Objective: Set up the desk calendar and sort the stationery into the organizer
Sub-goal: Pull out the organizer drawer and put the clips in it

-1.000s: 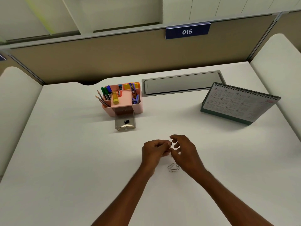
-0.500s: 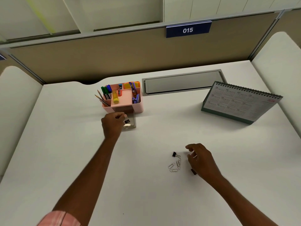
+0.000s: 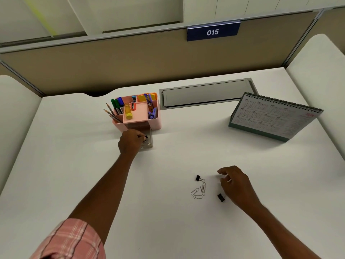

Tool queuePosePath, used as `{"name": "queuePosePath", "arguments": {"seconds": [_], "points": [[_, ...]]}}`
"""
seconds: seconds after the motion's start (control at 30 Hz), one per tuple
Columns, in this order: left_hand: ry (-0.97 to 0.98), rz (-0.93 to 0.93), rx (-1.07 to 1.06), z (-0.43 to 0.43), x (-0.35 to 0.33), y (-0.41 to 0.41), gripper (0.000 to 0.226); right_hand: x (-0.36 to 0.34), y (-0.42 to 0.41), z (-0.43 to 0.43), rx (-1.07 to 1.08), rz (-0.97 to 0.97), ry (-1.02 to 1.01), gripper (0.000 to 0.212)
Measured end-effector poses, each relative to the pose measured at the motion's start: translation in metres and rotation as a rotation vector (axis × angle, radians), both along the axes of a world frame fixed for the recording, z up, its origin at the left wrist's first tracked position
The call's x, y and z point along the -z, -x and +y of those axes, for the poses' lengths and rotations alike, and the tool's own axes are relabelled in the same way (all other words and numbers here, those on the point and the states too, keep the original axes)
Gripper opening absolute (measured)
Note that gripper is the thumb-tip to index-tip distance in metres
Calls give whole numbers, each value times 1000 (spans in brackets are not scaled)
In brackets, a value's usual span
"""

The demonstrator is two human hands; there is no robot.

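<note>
My left hand (image 3: 130, 142) reaches to the clear drawer (image 3: 149, 142) pulled out of the pink organizer (image 3: 155, 121). Its fingertips are pinched together next to a black binder clip (image 3: 146, 137) in the drawer, and whether they hold anything is hidden. My right hand (image 3: 236, 185) hovers low over the desk with fingers apart and nothing in it. Beside it lie a black binder clip (image 3: 220, 197), another binder clip (image 3: 198, 178) and several paper clips (image 3: 198, 192). The desk calendar (image 3: 274, 116) stands upright at the right.
The organizer holds markers, pencils, a yellow highlighter, scissors and sticky notes. A grey cable hatch (image 3: 205, 95) is set into the white desk (image 3: 74, 165) behind it. Padded side panels and a brown partition with a "015" sign enclose the desk.
A second ago both hands were together over the paper clips. My left hand then went to the organizer's drawer and stays there; my right hand drew slightly right, uncovering two binder clips.
</note>
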State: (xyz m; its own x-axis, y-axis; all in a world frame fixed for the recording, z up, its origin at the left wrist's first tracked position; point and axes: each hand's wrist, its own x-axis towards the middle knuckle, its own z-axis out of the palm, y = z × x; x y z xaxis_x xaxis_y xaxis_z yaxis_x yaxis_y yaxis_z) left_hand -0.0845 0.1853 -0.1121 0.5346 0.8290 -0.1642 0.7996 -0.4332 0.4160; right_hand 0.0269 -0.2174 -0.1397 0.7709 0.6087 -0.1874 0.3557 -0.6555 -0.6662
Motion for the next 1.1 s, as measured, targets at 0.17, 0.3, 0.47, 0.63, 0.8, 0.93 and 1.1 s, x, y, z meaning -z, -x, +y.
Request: {"name": "queuePosePath", "arguments": {"seconds": [0.17,0.3,0.47,0.63,0.8,0.93,1.1], "points": [[-26,32,14,1,3,-3,17,-3,0,1,-5,22,9,24],[-48,8,25,1,7,-2,17,-1,-2,-5,-38,18,48,19],[-131,-149,-38,-10,-1,-2,24,-6,-3,-18,-258,118,173,58],[-212,-431,-134,-60,-9,4,24,-3,6,-22,-473,44,341,69],[-67,-555,-50,-124,-7,13,20,5,12,-24,-478,-158,298,21],[292,-523,19,-169,6,21,12,5,11,-22,-466,-157,252,10],[692,-412,89,-214,3,19,6,-2,13,-8,-350,-88,38,20]]}}
